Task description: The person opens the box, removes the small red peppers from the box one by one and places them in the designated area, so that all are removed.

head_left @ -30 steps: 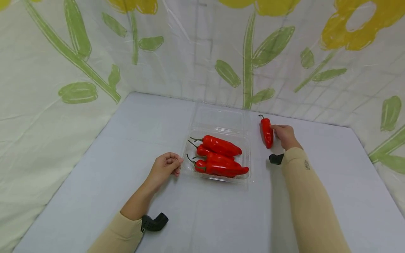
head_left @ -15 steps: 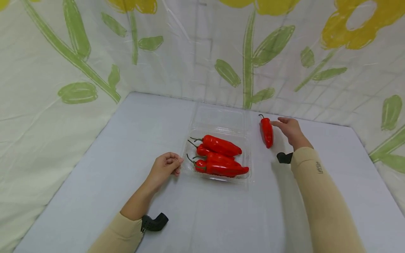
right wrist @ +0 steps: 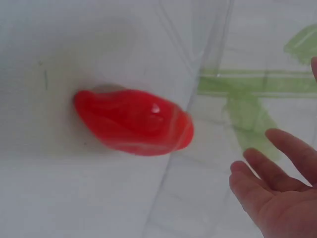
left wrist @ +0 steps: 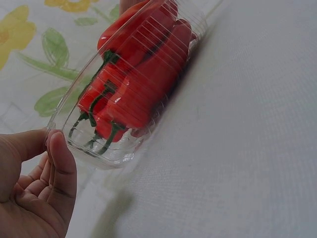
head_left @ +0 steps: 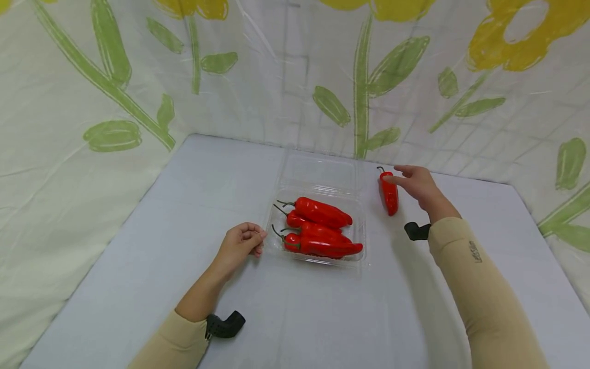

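A clear plastic tray point(head_left: 362, 246) with its lid folded open behind holds three red peppers point(head_left: 318, 225) with green stems. A fourth red pepper point(head_left: 390, 197) lies alone on the table to the tray's right. My right hand point(head_left: 402, 177) hovers open beside its stem end; in the right wrist view the straight fingers point(right wrist: 270, 173) stand apart from the pepper point(right wrist: 133, 121). My left hand point(head_left: 251, 240) is curled at the tray's left corner. In the left wrist view its thumb point(left wrist: 62, 166) and index finger pinch the tray's rim point(left wrist: 99, 153), the peppers point(left wrist: 138, 74) showing through the wall.
The grey table point(head_left: 184, 205) is walled on three sides by a white cloth point(head_left: 92, 102) printed with green stems and yellow flowers. Black camera mounts sit at my left wrist point(head_left: 226, 324) and right wrist point(head_left: 417, 230).
My right hand has let go of the lone pepper, opened and drawn a little up and to the right. The pepper, the tray and my left hand have stayed put.
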`<state>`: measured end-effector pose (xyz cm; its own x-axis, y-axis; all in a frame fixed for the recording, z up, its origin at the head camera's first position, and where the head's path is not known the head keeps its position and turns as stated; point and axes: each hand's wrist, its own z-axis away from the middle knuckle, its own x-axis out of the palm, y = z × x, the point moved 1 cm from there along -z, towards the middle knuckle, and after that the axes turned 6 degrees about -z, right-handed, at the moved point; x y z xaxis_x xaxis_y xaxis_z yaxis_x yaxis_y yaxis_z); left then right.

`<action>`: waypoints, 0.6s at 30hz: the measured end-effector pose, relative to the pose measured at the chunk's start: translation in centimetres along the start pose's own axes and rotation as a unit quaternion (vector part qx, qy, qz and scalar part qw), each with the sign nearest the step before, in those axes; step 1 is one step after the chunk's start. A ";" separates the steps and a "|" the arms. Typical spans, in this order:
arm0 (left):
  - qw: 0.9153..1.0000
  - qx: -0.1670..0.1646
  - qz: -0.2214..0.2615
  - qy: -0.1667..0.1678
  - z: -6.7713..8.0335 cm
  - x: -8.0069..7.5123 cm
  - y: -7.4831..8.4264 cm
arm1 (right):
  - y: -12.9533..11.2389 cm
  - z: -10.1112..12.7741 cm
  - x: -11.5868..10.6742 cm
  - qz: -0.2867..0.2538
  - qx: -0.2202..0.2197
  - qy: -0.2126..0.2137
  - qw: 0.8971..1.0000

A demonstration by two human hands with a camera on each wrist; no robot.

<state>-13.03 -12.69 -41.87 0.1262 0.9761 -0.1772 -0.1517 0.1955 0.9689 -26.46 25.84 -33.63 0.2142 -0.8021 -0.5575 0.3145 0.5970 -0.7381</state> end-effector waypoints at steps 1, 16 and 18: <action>1.000 0.000 0.000 0.000 0.0 0.0 0.0 | -0.3 0.3 0.1 0.007 -0.009 -0.003 1.000; 1.000 -0.002 0.002 0.001 0.0 -0.1 0.1 | -3.7 3.5 1.8 0.113 -0.111 -0.047 0.986; 1.000 -0.001 0.003 0.000 0.0 -0.1 0.1 | -4.0 3.9 2.1 0.116 -0.122 -0.049 0.985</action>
<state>-13.03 -12.74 -41.80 0.1251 0.9771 -0.1721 -0.1545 0.1905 0.9695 -23.68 21.69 -30.34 0.3453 -0.6345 -0.6915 0.0175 0.7410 -0.6713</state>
